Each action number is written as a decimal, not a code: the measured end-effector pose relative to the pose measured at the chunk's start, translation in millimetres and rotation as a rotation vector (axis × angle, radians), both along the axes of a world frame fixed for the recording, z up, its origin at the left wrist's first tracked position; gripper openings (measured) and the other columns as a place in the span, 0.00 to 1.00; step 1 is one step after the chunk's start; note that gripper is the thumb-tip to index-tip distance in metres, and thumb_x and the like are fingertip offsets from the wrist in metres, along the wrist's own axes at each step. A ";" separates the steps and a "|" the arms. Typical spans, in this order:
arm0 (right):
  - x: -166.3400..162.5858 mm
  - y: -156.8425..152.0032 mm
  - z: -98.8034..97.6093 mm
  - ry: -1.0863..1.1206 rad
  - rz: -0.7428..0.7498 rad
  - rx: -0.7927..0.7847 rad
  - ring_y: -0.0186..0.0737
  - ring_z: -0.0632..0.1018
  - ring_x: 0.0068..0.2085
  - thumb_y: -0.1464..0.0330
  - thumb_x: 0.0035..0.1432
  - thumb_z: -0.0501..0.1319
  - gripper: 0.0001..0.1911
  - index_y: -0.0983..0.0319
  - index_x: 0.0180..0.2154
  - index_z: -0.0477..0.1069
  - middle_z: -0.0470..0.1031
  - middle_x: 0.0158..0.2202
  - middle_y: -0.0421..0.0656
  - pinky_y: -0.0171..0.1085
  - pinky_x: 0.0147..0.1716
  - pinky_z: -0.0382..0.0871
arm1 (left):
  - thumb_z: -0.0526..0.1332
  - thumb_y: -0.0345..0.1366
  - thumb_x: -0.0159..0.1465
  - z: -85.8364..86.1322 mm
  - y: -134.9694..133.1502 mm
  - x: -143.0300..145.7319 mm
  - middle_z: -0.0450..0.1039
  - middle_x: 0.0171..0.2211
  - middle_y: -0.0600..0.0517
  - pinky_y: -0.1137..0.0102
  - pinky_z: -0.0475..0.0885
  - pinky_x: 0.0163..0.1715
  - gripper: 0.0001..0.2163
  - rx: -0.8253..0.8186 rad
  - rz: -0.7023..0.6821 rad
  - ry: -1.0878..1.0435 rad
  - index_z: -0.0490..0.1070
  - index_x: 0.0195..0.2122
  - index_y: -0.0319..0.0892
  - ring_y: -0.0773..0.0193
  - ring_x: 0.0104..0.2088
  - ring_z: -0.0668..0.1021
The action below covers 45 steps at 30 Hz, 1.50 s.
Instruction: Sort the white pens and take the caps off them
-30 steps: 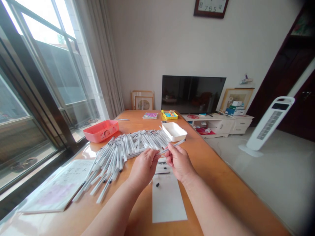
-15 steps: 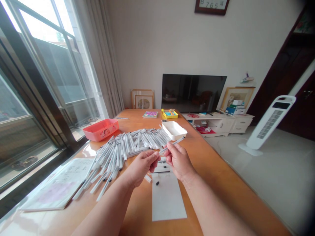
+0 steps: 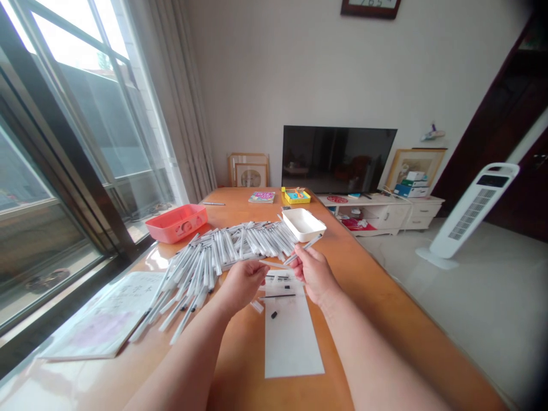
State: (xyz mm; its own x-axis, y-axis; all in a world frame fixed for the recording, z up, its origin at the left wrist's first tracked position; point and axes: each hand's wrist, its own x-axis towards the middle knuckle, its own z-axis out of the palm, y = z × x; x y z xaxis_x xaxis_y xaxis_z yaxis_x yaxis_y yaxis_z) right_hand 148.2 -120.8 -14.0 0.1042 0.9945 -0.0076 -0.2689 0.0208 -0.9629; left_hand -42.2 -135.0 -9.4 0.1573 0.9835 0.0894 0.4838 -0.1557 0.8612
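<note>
My right hand (image 3: 315,274) pinches a clear-barrelled pen (image 3: 309,249), tilted with its dark end up and to the right, over the top of a white paper strip (image 3: 293,348). To its left, my left hand (image 3: 245,282) is closed at the fingertips; a thin pale stick shows beyond them, but whether they hold it is unclear. Below the hands, a thin black rod (image 3: 278,295) and a small black piece (image 3: 274,314) lie on the paper. Beside the paper's left edge is a small whitish piece (image 3: 257,306). A large heap of similar pens (image 3: 231,245) spreads behind and left.
Behind the pens stand a red plastic basket (image 3: 177,224) at left and a white tray (image 3: 303,224) at right. A paper booklet (image 3: 98,319) lies near the window. Farther back are a yellow box (image 3: 297,197), a colourful booklet (image 3: 261,197) and a single pen (image 3: 214,204).
My hands have moved apart: the left has drawn slightly left, off the pen's lower end. The pen stays in my right hand. The view has tilted down slightly.
</note>
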 end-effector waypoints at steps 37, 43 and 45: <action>-24.2 -31.3 4.7 -0.213 0.568 0.110 0.36 0.76 0.27 0.51 0.60 0.64 0.20 0.63 0.34 0.75 0.76 0.26 0.42 0.36 0.30 0.70 | 0.71 0.41 0.58 15.4 0.0 -11.8 0.81 0.38 0.45 0.69 0.70 0.42 0.13 -0.153 0.107 -0.980 0.79 0.40 0.40 0.61 0.41 0.79; -28.7 -30.6 0.2 -0.329 0.304 0.230 0.33 0.70 0.26 0.55 0.55 0.69 0.17 0.61 0.29 0.72 0.72 0.24 0.37 0.33 0.26 0.65 | 0.73 0.41 0.56 16.9 0.7 -10.3 0.81 0.39 0.45 0.70 0.68 0.40 0.14 -0.162 0.202 -0.976 0.79 0.39 0.39 0.62 0.40 0.79; -27.5 -32.1 4.1 -0.299 0.363 0.160 0.32 0.70 0.25 0.51 0.60 0.64 0.19 0.61 0.32 0.74 0.73 0.25 0.39 0.33 0.25 0.64 | 0.72 0.42 0.56 17.8 0.6 -10.9 0.81 0.39 0.46 0.71 0.67 0.38 0.14 -0.163 0.195 -0.982 0.79 0.39 0.39 0.63 0.38 0.79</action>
State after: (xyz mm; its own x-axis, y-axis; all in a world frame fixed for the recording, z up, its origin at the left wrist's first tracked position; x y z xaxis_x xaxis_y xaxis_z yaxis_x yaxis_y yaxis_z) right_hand 120.7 -152.9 -10.0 -0.2745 0.9533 0.1260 0.0007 0.1312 -0.9913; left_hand -53.2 -134.3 8.4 -0.0781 0.9959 -0.0450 -0.4451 0.0056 0.8955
